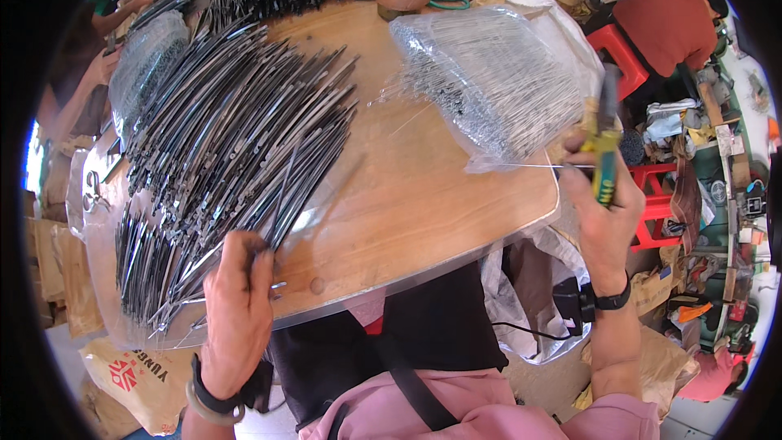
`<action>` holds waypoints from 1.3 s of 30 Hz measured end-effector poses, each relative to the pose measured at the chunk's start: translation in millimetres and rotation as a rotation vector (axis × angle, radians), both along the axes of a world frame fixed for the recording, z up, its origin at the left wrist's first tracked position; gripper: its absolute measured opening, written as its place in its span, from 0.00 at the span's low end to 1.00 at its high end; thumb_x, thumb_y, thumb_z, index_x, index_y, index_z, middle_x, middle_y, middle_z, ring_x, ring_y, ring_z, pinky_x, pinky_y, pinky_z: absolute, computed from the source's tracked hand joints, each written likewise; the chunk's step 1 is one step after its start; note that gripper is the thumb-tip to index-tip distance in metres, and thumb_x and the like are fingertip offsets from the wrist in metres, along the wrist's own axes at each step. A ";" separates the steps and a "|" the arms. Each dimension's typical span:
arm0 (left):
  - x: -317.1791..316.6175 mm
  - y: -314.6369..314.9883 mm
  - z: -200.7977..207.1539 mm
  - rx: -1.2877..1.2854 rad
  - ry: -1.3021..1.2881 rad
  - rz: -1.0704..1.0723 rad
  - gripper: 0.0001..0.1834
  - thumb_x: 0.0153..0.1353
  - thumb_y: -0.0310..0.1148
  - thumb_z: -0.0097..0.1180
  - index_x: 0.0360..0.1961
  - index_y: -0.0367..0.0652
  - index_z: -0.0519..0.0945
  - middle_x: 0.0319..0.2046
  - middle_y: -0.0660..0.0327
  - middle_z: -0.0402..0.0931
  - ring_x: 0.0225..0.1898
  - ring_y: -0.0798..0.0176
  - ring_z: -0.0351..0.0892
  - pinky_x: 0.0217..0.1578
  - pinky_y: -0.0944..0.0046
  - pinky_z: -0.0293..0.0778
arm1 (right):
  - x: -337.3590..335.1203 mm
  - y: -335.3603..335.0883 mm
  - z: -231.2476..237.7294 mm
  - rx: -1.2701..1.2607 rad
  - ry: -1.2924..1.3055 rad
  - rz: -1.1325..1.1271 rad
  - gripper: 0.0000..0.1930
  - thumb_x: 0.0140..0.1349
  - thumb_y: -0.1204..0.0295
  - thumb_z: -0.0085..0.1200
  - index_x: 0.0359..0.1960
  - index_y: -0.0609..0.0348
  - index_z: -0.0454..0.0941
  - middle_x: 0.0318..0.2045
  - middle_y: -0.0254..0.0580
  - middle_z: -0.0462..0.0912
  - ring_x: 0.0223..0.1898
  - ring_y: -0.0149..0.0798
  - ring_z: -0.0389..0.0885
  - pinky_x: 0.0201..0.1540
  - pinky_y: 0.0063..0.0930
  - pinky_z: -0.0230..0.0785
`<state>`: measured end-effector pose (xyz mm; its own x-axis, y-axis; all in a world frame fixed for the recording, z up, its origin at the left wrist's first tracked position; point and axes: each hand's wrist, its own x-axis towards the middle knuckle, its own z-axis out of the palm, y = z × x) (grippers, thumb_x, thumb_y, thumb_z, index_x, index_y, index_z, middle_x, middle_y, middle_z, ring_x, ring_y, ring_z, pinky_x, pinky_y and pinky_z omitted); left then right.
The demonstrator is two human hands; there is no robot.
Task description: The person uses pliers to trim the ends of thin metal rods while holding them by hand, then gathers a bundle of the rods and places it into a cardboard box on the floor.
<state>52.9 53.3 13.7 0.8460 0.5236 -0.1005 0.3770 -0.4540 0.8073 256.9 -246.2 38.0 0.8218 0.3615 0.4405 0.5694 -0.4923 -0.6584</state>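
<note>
Left hand (238,310) pinches thin dark metal strips (228,138); right hand (599,195) grips yellow-handled pliers (604,143)

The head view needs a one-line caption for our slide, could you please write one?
At a wooden table, left hand grips dark metal rods; right hand holds yellow-handled pliers pulling a thin wire.

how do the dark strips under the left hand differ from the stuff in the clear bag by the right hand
The dark strips are blackish, flat and broad; the wires in the clear bag are silvery and far thinner. The strips lie loose, fanned across the wooden table; the wires are bundled inside plastic. The left hand rests on the strips; the right hand grips a yellow-handled tool and one drawn-out wire. Both look metal.
</note>
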 end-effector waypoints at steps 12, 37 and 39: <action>-53.3 -50.3 4.7 -1.618 -0.272 0.328 0.16 0.62 0.24 0.57 0.51 0.43 0.72 0.40 0.37 0.76 0.25 0.49 0.80 0.19 0.58 0.76 | -60.0 10.7 -50.1 1.662 1.386 0.359 0.05 0.59 0.78 0.59 0.33 0.60 0.74 0.43 0.34 0.68 0.37 0.31 0.69 0.34 0.27 0.63; -46.7 -57.2 -31.2 -0.987 -0.013 0.154 0.08 0.59 0.19 0.57 0.40 0.29 0.78 0.27 0.45 0.82 0.17 0.66 0.75 0.18 0.73 0.67 | -62.5 42.2 -52.1 0.574 0.849 0.377 0.10 0.54 0.75 0.65 0.36 0.66 0.80 0.42 0.46 0.78 0.38 0.33 0.77 0.41 0.26 0.69; -45.4 -57.6 -29.6 -0.949 0.030 0.078 0.07 0.60 0.19 0.57 0.40 0.30 0.78 0.27 0.48 0.82 0.18 0.69 0.74 0.19 0.74 0.66 | -64.8 40.7 -56.7 0.491 0.831 0.423 0.09 0.53 0.75 0.66 0.35 0.65 0.81 0.41 0.45 0.79 0.39 0.34 0.78 0.42 0.27 0.70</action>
<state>7.5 -4.3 -15.9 0.8022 0.2670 -0.5340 0.4054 0.4130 0.8155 192.1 -205.5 -18.6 0.7812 0.6237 -0.0275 -0.0888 0.0675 -0.9938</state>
